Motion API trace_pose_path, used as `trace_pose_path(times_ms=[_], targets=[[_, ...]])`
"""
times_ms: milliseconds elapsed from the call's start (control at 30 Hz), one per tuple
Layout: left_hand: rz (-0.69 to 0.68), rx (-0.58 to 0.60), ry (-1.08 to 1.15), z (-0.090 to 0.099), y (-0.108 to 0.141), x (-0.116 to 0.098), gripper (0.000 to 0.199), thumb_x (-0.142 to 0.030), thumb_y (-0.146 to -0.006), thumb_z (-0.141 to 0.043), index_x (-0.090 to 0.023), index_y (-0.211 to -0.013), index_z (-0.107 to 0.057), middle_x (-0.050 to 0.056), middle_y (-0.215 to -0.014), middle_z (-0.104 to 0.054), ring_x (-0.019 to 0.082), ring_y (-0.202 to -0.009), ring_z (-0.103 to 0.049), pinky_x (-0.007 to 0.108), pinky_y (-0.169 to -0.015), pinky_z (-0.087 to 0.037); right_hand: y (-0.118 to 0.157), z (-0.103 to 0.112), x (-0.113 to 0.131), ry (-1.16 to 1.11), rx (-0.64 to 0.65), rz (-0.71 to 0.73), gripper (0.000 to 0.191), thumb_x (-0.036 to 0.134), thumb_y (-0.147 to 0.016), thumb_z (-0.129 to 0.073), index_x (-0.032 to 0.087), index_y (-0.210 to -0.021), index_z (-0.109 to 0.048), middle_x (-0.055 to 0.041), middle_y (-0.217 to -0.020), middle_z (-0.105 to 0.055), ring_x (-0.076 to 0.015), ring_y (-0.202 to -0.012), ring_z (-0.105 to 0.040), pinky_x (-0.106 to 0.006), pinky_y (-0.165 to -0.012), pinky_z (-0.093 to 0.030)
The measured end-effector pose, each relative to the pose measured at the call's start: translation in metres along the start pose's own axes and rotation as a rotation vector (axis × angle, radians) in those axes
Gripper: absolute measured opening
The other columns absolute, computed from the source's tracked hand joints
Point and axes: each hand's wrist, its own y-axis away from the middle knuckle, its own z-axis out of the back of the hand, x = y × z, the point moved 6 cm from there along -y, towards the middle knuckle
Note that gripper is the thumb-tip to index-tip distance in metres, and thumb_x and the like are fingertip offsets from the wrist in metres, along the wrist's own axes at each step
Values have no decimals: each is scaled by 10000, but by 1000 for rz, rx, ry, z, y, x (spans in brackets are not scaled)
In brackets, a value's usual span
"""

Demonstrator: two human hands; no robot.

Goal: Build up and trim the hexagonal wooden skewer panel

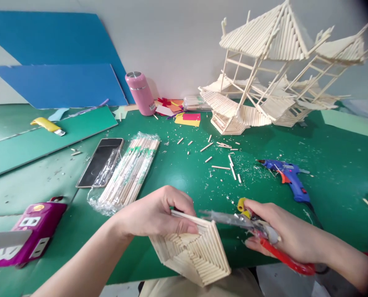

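Note:
Near the table's front edge, my left hand point(162, 214) pinches the upper rim of a hexagonal panel point(199, 255) made of thin wooden sticks, tilted towards me. To its right, my right hand point(282, 231) is wrapped round a pair of scissors point(233, 219) with red and yellow on the handles. The blades point left and lie close to the panel's upper right corner; whether they touch it I cannot tell. A blue glue gun point(287, 175) lies beyond my right hand. Beyond my left hand is a plastic-wrapped bundle of sticks point(132, 171).
Stick-built pavilion models point(242, 95) stand at the back right. Short stick offcuts point(231, 165) litter the green table point(177, 165). A pink bottle point(140, 93), a phone point(100, 163), a yellow cutter point(48, 125) and a purple power strip point(32, 231) are around the left half.

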Motion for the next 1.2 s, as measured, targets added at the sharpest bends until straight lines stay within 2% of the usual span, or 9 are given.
trace_pose_path(times_ms=[167, 333, 500, 633, 800, 1200], targets=[[41, -66, -52, 9, 2, 5, 175, -266, -824, -560, -124, -782, -654, 9, -709, -565, 102, -642, -493, 208, -564, -375, 2, 12, -1, 97, -194, -47, 267, 390, -767, -568, 240, -794, -349, 1, -746, -585, -143, -596, -552, -252, -526, -436], [71, -137, -131, 13, 5, 5, 286, -333, -872, -476, -124, -774, -644, 0, -706, -518, 101, -638, -464, 217, -561, -359, 5, 11, -9, 314, -344, -54, 315, 431, -770, -566, 223, -902, -370, -22, -773, -562, -175, -629, -578, -300, -539, -480], [106, -156, -116, 12, 5, 8, 321, -371, -886, -435, -132, -828, -642, 7, -742, -516, 109, -648, -445, 237, -564, -343, 5, 11, -11, 458, -471, -28, 356, 441, -783, -541, 200, -985, -373, -84, -881, -570, -228, -750, -616, -351, -599, -512], [111, -164, -84, 12, 4, 9, 324, -367, -876, -452, -130, -720, -607, -9, -692, -479, 104, -623, -422, 237, -547, -318, 3, 11, -10, 488, -485, -34, 345, 440, -786, -535, 198, -978, -379, -83, -877, -569, -230, -750, -616, -353, -599, -516], [129, -158, -48, 11, 4, 10, 308, -367, -877, -451, -132, -813, -639, 2, -728, -504, 106, -633, -426, 239, -548, -316, 1, 14, -5, 478, -479, -24, 312, 414, -771, -553, 204, -932, -386, -71, -854, -571, -226, -752, -609, -351, -601, -509], [98, -187, -51, 8, 4, 10, 336, -377, -880, -453, -127, -686, -565, -24, -651, -409, 93, -597, -363, 242, -513, -262, 0, 20, 7, 513, -464, 14, 312, 440, -747, -568, 206, -863, -398, -45, -757, -580, -210, -650, -602, -314, -521, -450]])
